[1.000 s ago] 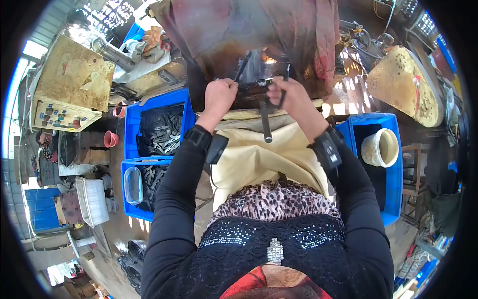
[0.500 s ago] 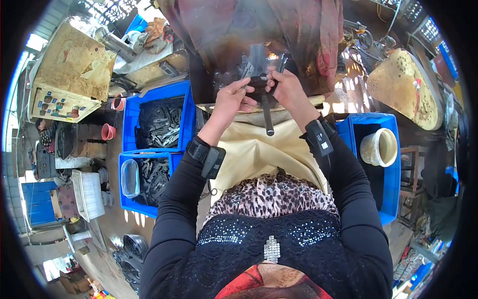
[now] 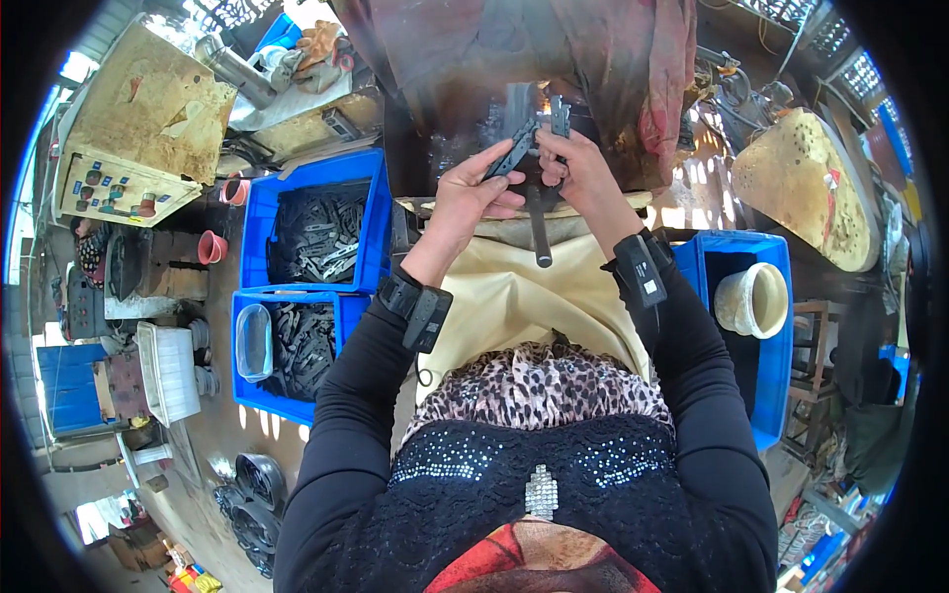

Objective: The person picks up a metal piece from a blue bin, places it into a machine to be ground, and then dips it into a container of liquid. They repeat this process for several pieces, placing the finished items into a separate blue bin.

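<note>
Both my hands are raised in front of a dark machine opening. Closed fingers of my left hand (image 3: 471, 190) pinch a narrow, dark flat metal piece (image 3: 514, 151) with notched edges, which slants up to the right. My right hand (image 3: 585, 173) grips another dark flat metal piece (image 3: 560, 115), held nearly upright. The two pieces lie close together at their near ends; whether they touch I cannot tell. Just below my hands, a dark round bar (image 3: 540, 232) sticks out from the machine toward me. Its upper end is hidden behind my fingers.
Stained reddish cloth (image 3: 633, 59) hangs over the machine. Two blue crates (image 3: 377, 208) of dark metal pieces stand on the left, the nearer holding a clear plastic tub (image 3: 255, 341). At right, a cream bucket (image 3: 733, 302) sits on a blue crate (image 3: 778, 385). A control box (image 3: 109, 198) stands far left.
My hands have drawn slightly apart and turned. The left hand's metal piece now slants into plain view, and the right hand's piece stands more upright. The whole view has shifted a little.
</note>
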Demonstrator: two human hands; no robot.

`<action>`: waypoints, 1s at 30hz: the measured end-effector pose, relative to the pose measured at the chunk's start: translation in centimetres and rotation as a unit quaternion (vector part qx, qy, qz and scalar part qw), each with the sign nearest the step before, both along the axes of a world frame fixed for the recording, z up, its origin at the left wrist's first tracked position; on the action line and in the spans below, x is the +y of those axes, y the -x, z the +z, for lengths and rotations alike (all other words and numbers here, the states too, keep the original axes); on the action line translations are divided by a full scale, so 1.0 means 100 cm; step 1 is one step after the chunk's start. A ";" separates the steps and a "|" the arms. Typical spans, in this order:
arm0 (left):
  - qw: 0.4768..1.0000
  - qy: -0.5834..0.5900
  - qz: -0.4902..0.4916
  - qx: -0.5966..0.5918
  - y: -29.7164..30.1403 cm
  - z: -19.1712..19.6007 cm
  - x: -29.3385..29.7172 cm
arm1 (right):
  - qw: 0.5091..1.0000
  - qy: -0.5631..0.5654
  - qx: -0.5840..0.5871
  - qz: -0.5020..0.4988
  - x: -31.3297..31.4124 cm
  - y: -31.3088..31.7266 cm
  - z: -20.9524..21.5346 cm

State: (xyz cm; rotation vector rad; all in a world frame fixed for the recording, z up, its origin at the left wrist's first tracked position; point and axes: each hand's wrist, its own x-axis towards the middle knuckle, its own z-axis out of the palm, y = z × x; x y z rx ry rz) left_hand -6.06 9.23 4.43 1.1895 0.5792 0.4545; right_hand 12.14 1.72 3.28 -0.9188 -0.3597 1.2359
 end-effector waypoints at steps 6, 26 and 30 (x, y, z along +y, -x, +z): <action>0.999 -0.019 0.041 0.014 -0.002 -0.006 -0.001 | 0.998 0.028 -0.050 -0.019 -0.001 0.001 0.003; 0.988 -0.049 -0.059 0.135 0.026 -0.010 0.026 | 0.974 0.030 -0.222 -0.010 0.006 -0.034 0.016; 0.992 -0.061 0.056 0.100 0.026 -0.004 0.028 | 0.984 0.012 -0.175 -0.031 0.002 -0.039 0.017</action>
